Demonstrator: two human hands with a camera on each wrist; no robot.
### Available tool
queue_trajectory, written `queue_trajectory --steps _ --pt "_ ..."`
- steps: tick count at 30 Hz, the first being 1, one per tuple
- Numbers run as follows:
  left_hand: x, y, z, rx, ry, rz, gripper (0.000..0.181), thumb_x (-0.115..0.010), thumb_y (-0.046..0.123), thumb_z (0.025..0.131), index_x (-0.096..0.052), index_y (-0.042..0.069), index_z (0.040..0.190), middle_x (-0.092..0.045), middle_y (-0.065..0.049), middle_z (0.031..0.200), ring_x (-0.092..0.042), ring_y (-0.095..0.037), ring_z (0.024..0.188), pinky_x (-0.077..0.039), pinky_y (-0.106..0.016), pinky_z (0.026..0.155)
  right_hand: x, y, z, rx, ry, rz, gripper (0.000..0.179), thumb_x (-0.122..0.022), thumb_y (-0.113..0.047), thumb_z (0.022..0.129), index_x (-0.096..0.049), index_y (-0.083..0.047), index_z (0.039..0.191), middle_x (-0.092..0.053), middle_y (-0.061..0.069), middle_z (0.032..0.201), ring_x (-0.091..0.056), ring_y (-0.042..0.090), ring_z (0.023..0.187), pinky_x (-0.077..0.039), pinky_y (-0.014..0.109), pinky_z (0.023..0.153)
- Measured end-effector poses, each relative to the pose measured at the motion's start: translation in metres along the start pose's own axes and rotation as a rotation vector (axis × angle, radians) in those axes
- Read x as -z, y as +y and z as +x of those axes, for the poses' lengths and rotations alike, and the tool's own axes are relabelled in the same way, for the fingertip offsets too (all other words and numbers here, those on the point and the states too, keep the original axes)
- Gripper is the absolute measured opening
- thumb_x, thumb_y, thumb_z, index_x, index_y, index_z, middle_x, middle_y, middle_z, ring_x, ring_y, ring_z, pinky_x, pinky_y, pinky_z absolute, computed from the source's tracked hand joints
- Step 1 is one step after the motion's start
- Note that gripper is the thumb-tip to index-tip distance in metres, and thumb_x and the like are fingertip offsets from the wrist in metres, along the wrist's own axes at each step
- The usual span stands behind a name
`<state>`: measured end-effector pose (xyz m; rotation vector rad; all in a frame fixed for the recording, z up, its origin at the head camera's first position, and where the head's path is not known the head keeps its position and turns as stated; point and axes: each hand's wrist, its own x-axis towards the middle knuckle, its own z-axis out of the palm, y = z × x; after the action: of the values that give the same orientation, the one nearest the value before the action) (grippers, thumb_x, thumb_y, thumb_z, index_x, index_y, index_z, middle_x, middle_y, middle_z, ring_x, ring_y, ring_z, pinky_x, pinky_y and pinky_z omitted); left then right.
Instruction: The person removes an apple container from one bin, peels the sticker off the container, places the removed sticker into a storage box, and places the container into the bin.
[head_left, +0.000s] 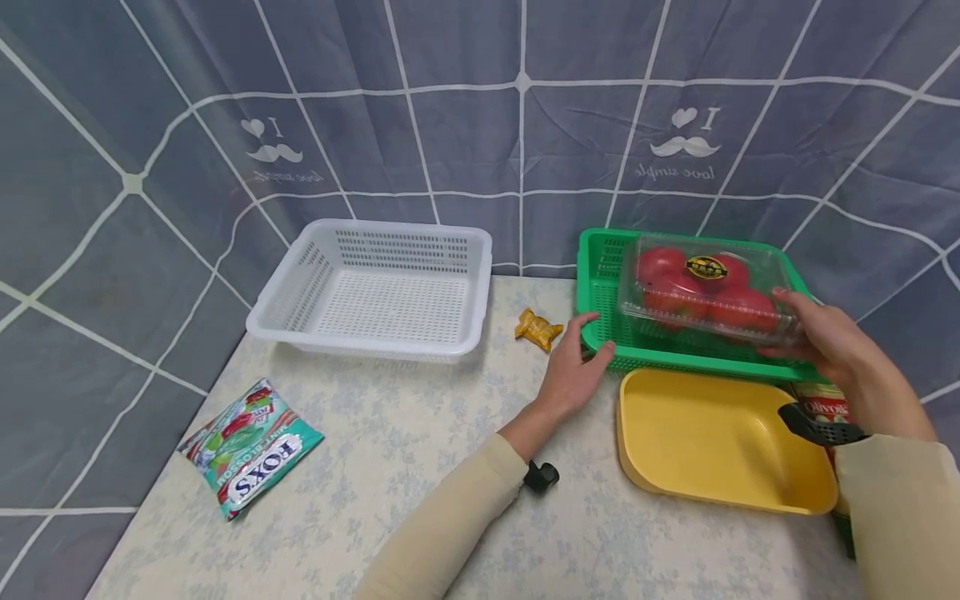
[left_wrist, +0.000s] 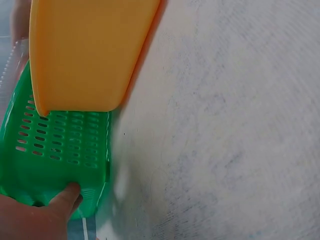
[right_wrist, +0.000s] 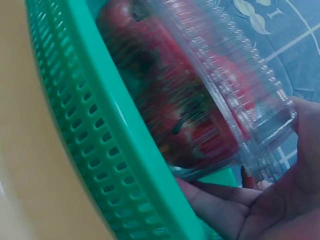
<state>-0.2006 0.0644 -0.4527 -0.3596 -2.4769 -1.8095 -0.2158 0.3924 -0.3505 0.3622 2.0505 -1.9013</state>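
My right hand (head_left: 840, 337) grips the right end of a clear plastic box of tomatoes (head_left: 705, 287), with a dark and gold label on its lid. The box lies tilted, partly inside a green perforated basket (head_left: 600, 287). From the right wrist, the thumb and fingers (right_wrist: 215, 205) show at the end of the box (right_wrist: 230, 95), beside the basket rim (right_wrist: 125, 120). My left hand (head_left: 570, 375) holds the basket's near left corner between thumb and fingers. In the left wrist view its thumb (left_wrist: 65, 200) presses the basket wall (left_wrist: 55, 170); the other fingers are mostly hidden.
A yellow tub (head_left: 720, 442) stands in front of the green basket. Behind my right wrist is a partly hidden printed package (head_left: 825, 406). A white basket (head_left: 390, 308), a small orange-wrapped item (head_left: 537, 329) and a FOX'S candy bag (head_left: 251, 450) lie leftward. A grey curtain (head_left: 465, 142) hangs behind.
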Motion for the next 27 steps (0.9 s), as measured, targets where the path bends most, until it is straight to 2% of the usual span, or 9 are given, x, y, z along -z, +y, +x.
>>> queue_trajectory --steps 4,8,10,16,22,24,27 --pt "0.002 0.001 0.0 0.019 0.0 -0.016 0.047 -0.054 0.045 0.094 -0.039 0.04 0.139 -0.059 -0.004 0.125 -0.055 -0.01 0.099 -0.046 -0.035 0.084 -0.002 0.0 -0.001 0.021 0.005 0.033 0.102 -0.056 -0.046 0.095 0.017 0.0 0.148 -0.053 0.002 0.096 -0.07 0.023 0.077 -0.054 0.042 0.071" --pt "0.005 0.003 0.0 0.036 -0.015 -0.024 0.048 -0.054 0.049 0.094 -0.038 0.041 0.138 -0.061 -0.005 0.12 -0.056 -0.011 0.091 -0.047 -0.033 0.078 -0.003 -0.001 -0.006 0.034 0.022 0.022 0.105 -0.055 -0.05 0.093 0.02 0.001 0.147 -0.057 -0.002 0.093 -0.071 0.022 0.077 -0.055 0.038 0.07" --pt "0.005 0.003 0.001 0.05 -0.023 -0.034 0.048 -0.055 0.05 0.093 -0.039 0.042 0.138 -0.06 -0.005 0.123 -0.057 -0.012 0.093 -0.047 -0.033 0.078 -0.005 -0.002 -0.008 0.036 0.025 0.055 0.105 -0.055 -0.048 0.094 0.022 0.0 0.146 -0.057 -0.002 0.092 -0.071 0.023 0.077 -0.055 0.039 0.069" --pt "0.006 0.005 0.0 0.086 -0.028 -0.097 0.047 -0.06 0.041 0.093 -0.043 0.039 0.136 -0.057 -0.003 0.129 -0.058 -0.016 0.109 -0.047 -0.035 0.087 -0.008 -0.001 -0.016 0.049 0.041 0.136 0.101 -0.059 -0.044 0.093 0.013 -0.001 0.15 -0.058 -0.001 0.09 -0.07 0.022 0.076 -0.055 0.041 0.068" --pt "0.004 0.006 -0.002 0.098 -0.041 -0.136 0.048 -0.062 0.042 0.091 -0.046 0.035 0.136 -0.058 -0.002 0.128 -0.058 -0.017 0.112 -0.047 -0.032 0.088 -0.008 0.004 -0.027 0.084 0.031 0.168 0.095 -0.057 -0.039 0.096 0.011 0.0 0.15 -0.058 -0.003 0.091 -0.071 0.023 0.075 -0.055 0.041 0.066" --pt "0.004 0.006 -0.002 0.101 -0.042 -0.14 0.049 -0.062 0.044 0.091 -0.046 0.034 0.137 -0.058 -0.002 0.128 -0.058 -0.017 0.112 -0.047 -0.032 0.088 -0.009 0.004 -0.029 0.106 0.017 0.167 0.083 -0.056 -0.038 0.097 -0.004 -0.003 0.15 -0.062 -0.001 0.089 -0.07 0.022 0.074 -0.055 0.04 0.065" --pt "0.005 0.005 0.0 0.102 -0.038 -0.146 0.05 -0.062 0.045 0.09 -0.046 0.036 0.136 -0.057 -0.004 0.13 -0.057 -0.017 0.112 -0.047 -0.032 0.088 -0.013 0.002 -0.033 0.123 0.002 0.168 0.056 -0.056 -0.038 0.097 -0.03 -0.01 0.138 -0.066 0.001 0.087 -0.07 0.022 0.075 -0.055 0.039 0.064"
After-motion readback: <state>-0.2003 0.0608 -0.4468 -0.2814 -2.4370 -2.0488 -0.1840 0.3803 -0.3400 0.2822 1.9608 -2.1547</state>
